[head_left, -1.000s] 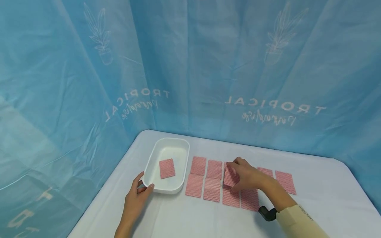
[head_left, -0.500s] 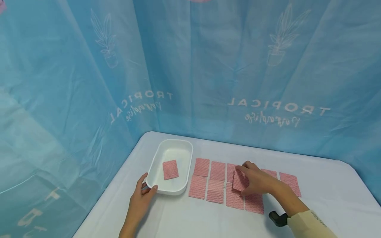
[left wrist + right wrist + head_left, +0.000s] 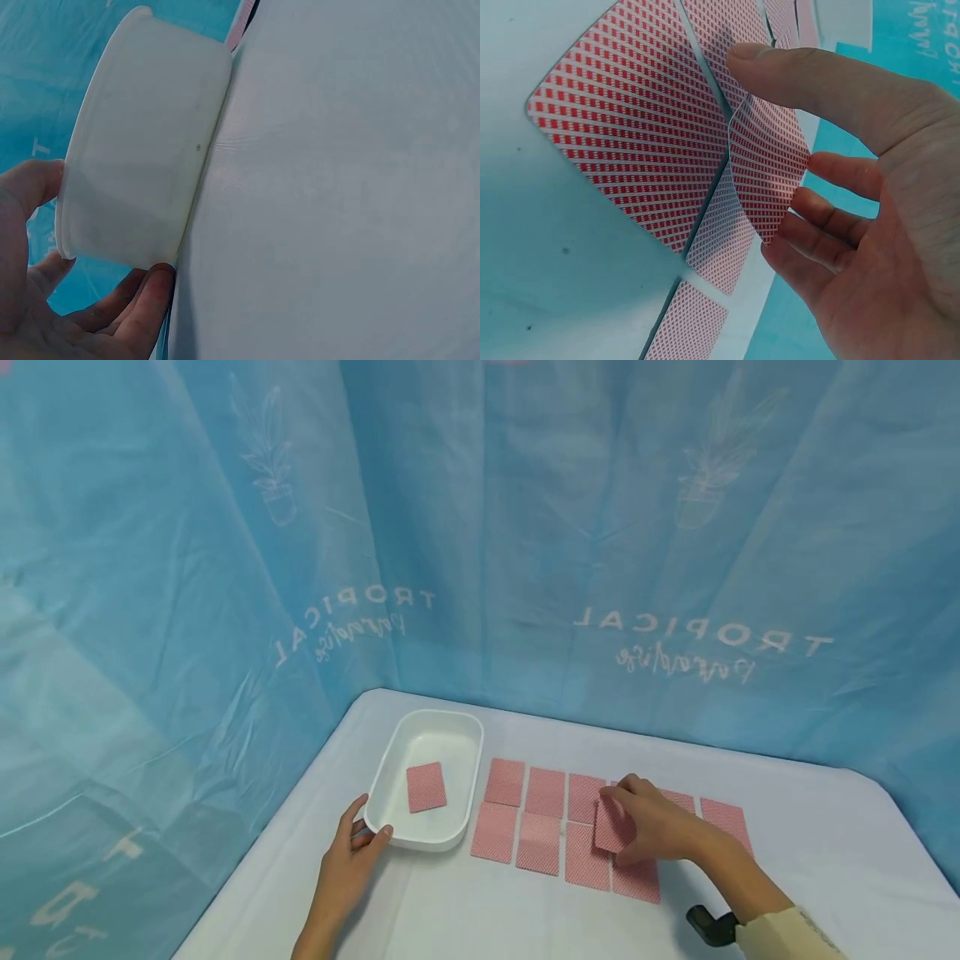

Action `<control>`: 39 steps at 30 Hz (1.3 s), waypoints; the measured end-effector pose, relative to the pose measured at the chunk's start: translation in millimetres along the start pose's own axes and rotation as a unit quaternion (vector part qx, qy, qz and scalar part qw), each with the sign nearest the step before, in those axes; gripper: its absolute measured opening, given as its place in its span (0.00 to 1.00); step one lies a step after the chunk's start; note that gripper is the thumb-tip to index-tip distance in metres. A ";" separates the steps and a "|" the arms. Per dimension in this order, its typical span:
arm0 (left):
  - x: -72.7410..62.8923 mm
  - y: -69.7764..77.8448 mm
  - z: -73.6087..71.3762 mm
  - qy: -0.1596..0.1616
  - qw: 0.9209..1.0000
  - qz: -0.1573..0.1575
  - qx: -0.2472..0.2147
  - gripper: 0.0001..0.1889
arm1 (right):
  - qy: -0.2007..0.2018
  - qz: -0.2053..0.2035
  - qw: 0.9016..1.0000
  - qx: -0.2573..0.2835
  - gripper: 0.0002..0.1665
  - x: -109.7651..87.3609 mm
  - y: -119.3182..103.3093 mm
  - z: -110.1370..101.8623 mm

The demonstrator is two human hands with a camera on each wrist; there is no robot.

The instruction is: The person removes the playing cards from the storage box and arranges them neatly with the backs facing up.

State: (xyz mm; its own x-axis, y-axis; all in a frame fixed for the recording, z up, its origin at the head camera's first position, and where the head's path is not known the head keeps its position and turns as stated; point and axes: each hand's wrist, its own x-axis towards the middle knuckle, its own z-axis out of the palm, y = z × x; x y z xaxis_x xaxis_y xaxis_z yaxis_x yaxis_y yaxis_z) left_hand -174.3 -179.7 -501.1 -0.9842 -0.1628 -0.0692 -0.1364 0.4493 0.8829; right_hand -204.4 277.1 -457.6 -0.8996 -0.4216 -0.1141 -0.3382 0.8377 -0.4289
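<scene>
My right hand [image 3: 660,822] grips a red-and-white patterned playing card [image 3: 613,827] by opposite edges, thumb on one side and fingers on the other. In the right wrist view the held card [image 3: 769,161] bows between thumb and fingertips, over other cards lying on the table. My left hand [image 3: 348,860] holds the near left corner of a white rectangular tray [image 3: 450,839]. From the left wrist, fingers touch the rim and lower edge of the tray [image 3: 142,142]. One playing card [image 3: 426,787] lies back up inside the tray.
Two rows of playing cards, including a front-left card [image 3: 495,832], lie right of the tray, backs up. My right hand hides some. Another card [image 3: 727,821] lies at the far right end. A blue printed curtain [image 3: 480,527] hangs behind the white-covered table [image 3: 465,918].
My right hand has moved a little to the right with the card, uncovering more of the third card in the back row. My left hand has kept its hold on the tray.
</scene>
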 end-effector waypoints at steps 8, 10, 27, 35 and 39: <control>0.8 0.1 1.2 -0.003 1.000 0.004 0.001 0.37 | -0.007 0.019 1.000 -0.011 0.55 -15.0 4.3 0.7; 0.7 -0.6 1.0 -0.004 1.000 0.006 0.000 0.37 | -0.008 0.027 0.999 -0.017 0.56 -19.0 6.2 1.3; 0.3 -0.4 -3.6 -0.013 1.000 0.022 0.006 0.39 | 0.027 0.038 0.999 -0.015 0.58 -41.1 22.2 2.6; 0.6 -3.8 -3.8 -0.011 1.000 0.020 0.008 0.39 | 0.032 0.030 0.999 -0.020 0.58 -53.8 30.1 2.6; 0.1 -5.5 -5.1 -0.015 1.000 0.010 0.008 0.38 | 0.029 0.051 0.998 -0.029 0.57 -58.8 32.2 2.3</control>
State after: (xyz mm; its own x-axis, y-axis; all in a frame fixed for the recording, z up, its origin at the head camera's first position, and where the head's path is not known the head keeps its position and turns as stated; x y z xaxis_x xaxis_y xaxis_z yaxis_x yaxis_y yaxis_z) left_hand -173.1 -186.7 -503.6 -0.9896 -0.1282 -0.0655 -0.1183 0.4654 0.8772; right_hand -161.8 328.0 -466.8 -0.9441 -0.3135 -0.1018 -0.2576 0.8945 -0.3655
